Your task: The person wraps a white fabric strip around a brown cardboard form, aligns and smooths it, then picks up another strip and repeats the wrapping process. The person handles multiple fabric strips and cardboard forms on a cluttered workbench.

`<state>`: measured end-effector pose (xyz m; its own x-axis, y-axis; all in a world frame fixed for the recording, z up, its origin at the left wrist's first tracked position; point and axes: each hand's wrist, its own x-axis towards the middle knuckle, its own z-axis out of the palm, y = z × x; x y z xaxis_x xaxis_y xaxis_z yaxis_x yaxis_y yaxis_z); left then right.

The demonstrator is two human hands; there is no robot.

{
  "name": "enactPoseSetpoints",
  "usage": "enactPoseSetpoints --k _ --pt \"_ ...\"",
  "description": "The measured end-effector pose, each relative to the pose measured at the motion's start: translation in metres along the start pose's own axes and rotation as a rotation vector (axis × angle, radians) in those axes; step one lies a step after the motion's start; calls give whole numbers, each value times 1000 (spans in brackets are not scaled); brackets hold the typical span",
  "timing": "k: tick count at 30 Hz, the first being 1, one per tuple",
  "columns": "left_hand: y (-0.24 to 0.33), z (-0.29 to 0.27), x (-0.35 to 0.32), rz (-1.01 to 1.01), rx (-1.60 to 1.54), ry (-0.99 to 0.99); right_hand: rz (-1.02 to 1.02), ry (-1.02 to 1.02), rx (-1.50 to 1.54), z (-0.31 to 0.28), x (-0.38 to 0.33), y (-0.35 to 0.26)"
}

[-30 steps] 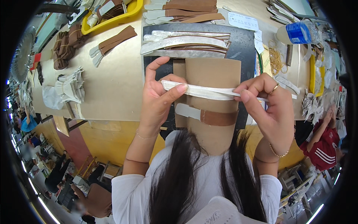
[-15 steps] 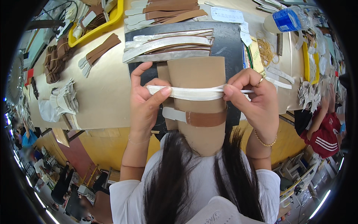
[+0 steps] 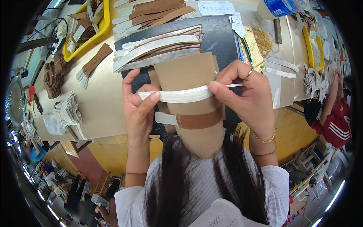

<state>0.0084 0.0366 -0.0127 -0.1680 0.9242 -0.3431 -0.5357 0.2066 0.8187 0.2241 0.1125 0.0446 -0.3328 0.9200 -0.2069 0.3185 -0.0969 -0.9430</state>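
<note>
A white strip [image 3: 181, 97] is stretched across a tan rounded form [image 3: 189, 72] in front of me. My left hand [image 3: 140, 104] pinches the strip's left end between thumb and index finger, with another finger raised. At the other end, my right hand [image 3: 245, 90] is closed in a pinch on the strip, and a narrow white tail [image 3: 235, 85] shows beyond the thumb. Below the strip, a brown strap [image 3: 200, 120] with a pale grey end lies around the form. What the right fingertips cover is hidden.
Pale and brown straps [image 3: 162, 49] are piled on a black mat [image 3: 217, 38] behind the form. Yellow trays [image 3: 107, 28] stand left and right. A bottle [image 3: 278, 8], rubber bands [image 3: 264, 39] and bundled pieces [image 3: 68, 109] lie about. A person in red [image 3: 336, 123] works at right.
The whole view has shifted and turned slightly. Both hands keep their pinch on the white strip, whose right end now sits higher than its left. The narrow tail angles up more.
</note>
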Motion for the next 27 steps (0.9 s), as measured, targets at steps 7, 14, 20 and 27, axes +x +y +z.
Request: enactPoseSetpoints --k 7,14,20,27 --pt "0 1 0 1 -11 7 -84 33 -71 3 0 3" --pt "0 1 -1 1 -22 5 28 -35 -1 -3 0 7" --pt "-2 0 0 -2 2 21 286 -194 465 -16 4 39" --pt "-3 -3 -1 7 81 42 324 -227 567 -15 6 46"
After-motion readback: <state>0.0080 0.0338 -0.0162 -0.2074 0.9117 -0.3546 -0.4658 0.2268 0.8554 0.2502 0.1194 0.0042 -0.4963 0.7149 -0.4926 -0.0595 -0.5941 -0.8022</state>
